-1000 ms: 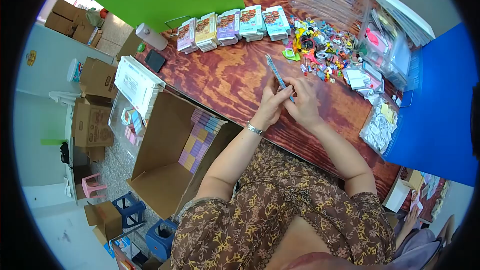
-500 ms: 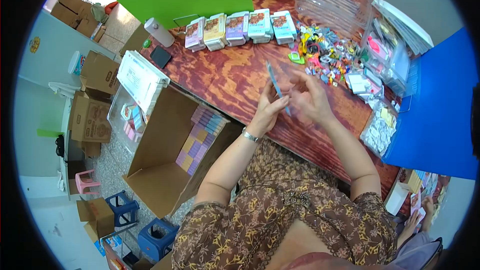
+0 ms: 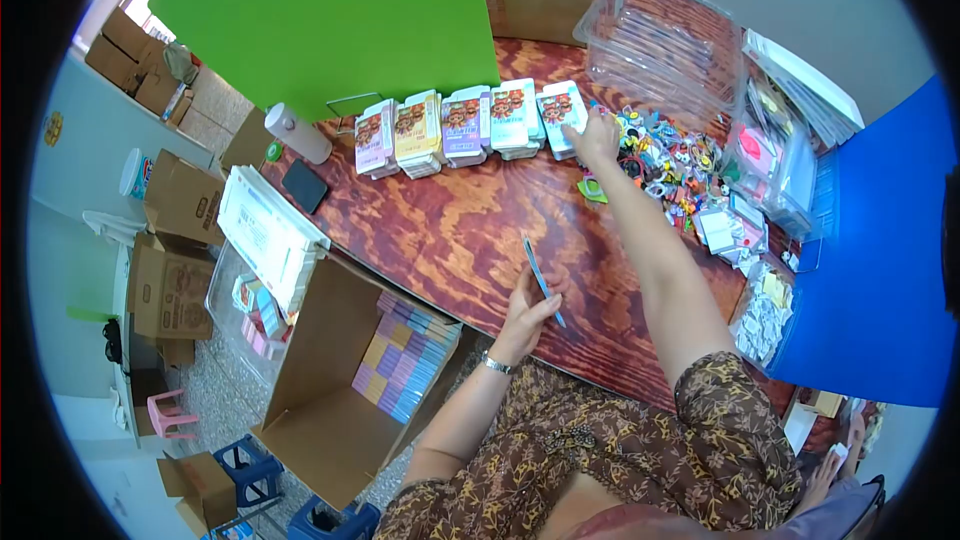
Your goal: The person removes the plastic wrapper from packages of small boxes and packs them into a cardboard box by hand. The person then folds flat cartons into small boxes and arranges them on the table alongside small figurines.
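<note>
My left hand [image 3: 527,315] is closed on a thin light-blue card [image 3: 541,280], seen nearly edge-on above the wooden table [image 3: 440,240]. Stretched out to the back, my right hand [image 3: 597,142] is at the rightmost stack of light-blue cards [image 3: 563,118], beside the pile of small colourful trinkets [image 3: 665,162]. Its fingertips are partly hidden, and whether they grip anything is unclear. Several more card stacks stand in a row to the left, among them a purple one [image 3: 465,127] and a yellow one [image 3: 418,133].
A phone [image 3: 305,187] and a white bottle [image 3: 298,134] stand at the left. An open carton [image 3: 325,370] holds small coloured packs. Clear trays [image 3: 665,40] and a bag of paper pieces [image 3: 763,320] are at the right. At the lower right, a co-worker's hands [image 3: 828,475] show.
My right hand has left the card between my hands and reached out to the rightmost stack. My left hand keeps the card. The view has shifted, so the table appears lower.
</note>
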Tool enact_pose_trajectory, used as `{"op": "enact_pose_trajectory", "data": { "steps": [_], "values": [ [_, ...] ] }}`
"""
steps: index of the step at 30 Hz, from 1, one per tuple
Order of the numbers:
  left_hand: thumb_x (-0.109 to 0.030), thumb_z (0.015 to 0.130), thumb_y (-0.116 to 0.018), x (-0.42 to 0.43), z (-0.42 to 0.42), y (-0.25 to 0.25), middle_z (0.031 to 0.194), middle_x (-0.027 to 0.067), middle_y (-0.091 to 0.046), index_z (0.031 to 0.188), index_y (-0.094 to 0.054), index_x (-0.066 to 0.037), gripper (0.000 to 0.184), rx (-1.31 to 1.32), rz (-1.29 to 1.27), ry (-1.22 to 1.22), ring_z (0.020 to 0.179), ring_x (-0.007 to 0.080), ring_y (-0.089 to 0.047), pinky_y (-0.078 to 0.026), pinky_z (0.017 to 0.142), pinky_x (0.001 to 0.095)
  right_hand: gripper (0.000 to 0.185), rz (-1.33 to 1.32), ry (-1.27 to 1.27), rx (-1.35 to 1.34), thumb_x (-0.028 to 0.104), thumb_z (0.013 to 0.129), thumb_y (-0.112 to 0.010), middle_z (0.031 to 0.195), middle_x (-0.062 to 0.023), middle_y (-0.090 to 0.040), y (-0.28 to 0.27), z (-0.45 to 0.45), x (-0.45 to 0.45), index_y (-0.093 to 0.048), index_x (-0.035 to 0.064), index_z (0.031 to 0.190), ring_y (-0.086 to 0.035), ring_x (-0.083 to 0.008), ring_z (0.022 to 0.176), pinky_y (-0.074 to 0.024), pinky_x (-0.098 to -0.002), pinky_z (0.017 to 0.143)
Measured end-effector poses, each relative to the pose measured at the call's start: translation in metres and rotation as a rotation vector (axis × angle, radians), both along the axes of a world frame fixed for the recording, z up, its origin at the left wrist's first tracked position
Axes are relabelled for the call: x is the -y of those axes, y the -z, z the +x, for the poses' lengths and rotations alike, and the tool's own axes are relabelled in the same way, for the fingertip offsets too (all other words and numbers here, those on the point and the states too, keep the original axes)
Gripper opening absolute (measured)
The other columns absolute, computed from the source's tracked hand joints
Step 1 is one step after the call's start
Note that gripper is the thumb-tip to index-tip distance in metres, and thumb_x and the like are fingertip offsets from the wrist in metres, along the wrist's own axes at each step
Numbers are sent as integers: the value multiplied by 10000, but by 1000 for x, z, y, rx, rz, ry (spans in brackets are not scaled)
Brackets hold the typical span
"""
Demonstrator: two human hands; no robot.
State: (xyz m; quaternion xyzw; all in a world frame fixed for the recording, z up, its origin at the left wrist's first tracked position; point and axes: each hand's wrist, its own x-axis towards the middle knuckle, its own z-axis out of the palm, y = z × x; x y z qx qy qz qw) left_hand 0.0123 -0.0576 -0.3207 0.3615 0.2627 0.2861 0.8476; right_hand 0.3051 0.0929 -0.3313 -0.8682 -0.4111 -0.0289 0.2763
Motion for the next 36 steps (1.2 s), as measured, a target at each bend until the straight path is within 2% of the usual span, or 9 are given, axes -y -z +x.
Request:
{"op": "enact_pose_trajectory", "data": {
  "steps": [3, 4, 8, 16, 25, 36],
  "values": [
    [-233, 783, -767, -4, -1, 0, 1217, 126, -491, 1447, -231, -29, 877, 6, -18, 30, 1144, 259, -555, -468, 963, 377, 609, 20, 49, -74, 355, 756, -775, 1128, -260, -566, 0, -14, 1, -556, -12, 1191, -546, -412, 1081, -461, -475, 917],
    [-120, 806, -721, -6, -1, 1, 1204, 118, -485, 1471, -190, -33, 855, 33, -58, 49, 1152, 242, -543, -456, 996, 357, 630, -54, 72, -119, 335, 757, -786, 1241, -188, -518, -4, -17, 1, -514, 30, 1237, -495, -367, 1159, -471, -463, 934],
    [-128, 810, -727, -10, -2, 5, 1209, 117, -492, 1473, -194, -36, 855, 72, -88, 79, 1151, 243, -547, -466, 988, 367, 591, -63, 90, -16, 365, 754, -784, 1162, -148, -518, -12, -26, 4, -520, 47, 1176, -508, -330, 1122, -475, -476, 900],
    [-148, 817, -734, -12, -3, 8, 1212, 119, -496, 1477, -208, -33, 851, 69, -75, 98, 1150, 247, -559, -482, 976, 376, 594, -121, 128, -94, 335, 768, -773, 1189, -153, -553, -22, -27, 2, -498, 44, 1206, -509, -314, 1137, -472, -463, 891],
    [-200, 801, -756, -10, -3, 9, 1218, 124, -497, 1485, -197, -23, 901, 42, -56, 104, 1148, 241, -553, -475, 982, 369, 452, -87, 88, 1, 256, 778, -755, 1117, -128, -556, -25, -32, -1, -555, 59, 1132, -516, -298, 1101, -443, -436, 905],
    [-208, 792, -763, -12, -3, 9, 1226, 126, -493, 1483, -207, -28, 905, 38, -61, 111, 1139, 238, -554, -483, 974, 368, 508, -149, 65, -50, 287, 785, -750, 1220, -126, -577, -19, -27, -5, -523, 64, 1182, -484, -295, 1207, -413, -458, 957]
  ]
}}
